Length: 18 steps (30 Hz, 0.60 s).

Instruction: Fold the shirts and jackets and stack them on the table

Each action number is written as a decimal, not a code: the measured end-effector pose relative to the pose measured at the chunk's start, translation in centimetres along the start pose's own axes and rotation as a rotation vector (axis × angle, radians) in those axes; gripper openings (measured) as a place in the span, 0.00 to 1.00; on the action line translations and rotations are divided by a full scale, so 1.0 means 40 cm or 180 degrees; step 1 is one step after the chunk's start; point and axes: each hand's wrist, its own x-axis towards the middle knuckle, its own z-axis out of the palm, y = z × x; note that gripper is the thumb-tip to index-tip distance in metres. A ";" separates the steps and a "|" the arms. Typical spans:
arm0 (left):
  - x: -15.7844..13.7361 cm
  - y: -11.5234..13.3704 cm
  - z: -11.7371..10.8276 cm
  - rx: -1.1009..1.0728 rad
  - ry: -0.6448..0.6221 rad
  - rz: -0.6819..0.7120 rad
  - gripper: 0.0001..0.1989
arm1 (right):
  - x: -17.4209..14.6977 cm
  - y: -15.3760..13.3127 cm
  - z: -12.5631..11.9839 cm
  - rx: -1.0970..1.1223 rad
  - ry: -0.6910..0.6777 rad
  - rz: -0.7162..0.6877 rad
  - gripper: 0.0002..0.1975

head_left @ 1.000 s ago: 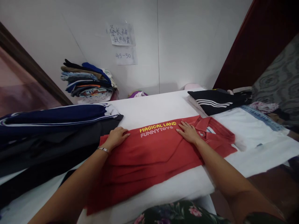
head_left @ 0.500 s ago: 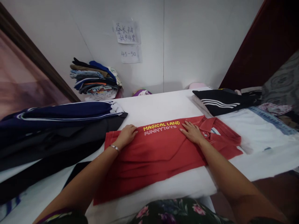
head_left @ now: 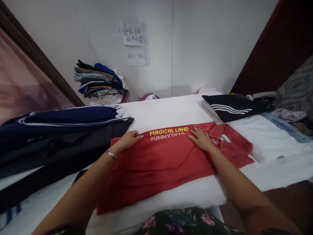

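Observation:
A red collared shirt point(head_left: 158, 160) lies folded lengthwise across the white table, its collar toward the right. Yellow and white lettering runs near its far edge. At that edge, left of the lettering, my left hand point(head_left: 128, 140) has its fingers curled over the cloth, the thumb lying on top; the fingertips are partly hidden. My right hand point(head_left: 201, 139) rests flat below the collar, fingers stretched out and slightly apart on the fabric.
Navy and black garments point(head_left: 61, 140) lie to the left. A stack of folded clothes point(head_left: 100, 81) stands at the back left. On the right are a black garment with white stripes point(head_left: 227, 107) and white cloth point(head_left: 264, 137). Paper signs point(head_left: 135, 42) hang on the wall.
My left hand has shifted slightly left and turned, its flat fingers now curled at the shirt's far edge. The right hand stays in place on the shirt.

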 end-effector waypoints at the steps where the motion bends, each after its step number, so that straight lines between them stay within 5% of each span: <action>1: 0.006 -0.003 0.002 0.0151 -0.0068 -0.0066 0.17 | 0.000 0.000 -0.001 -0.0003 0.0000 0.0000 0.31; 12: 0.003 -0.013 0.061 0.0727 0.0089 -0.0363 0.18 | 0.002 0.001 -0.001 0.0029 -0.0012 -0.0010 0.31; 18: -0.001 -0.018 0.065 0.0777 0.0208 -0.0313 0.19 | -0.024 -0.111 -0.060 0.0243 0.0052 -0.0577 0.31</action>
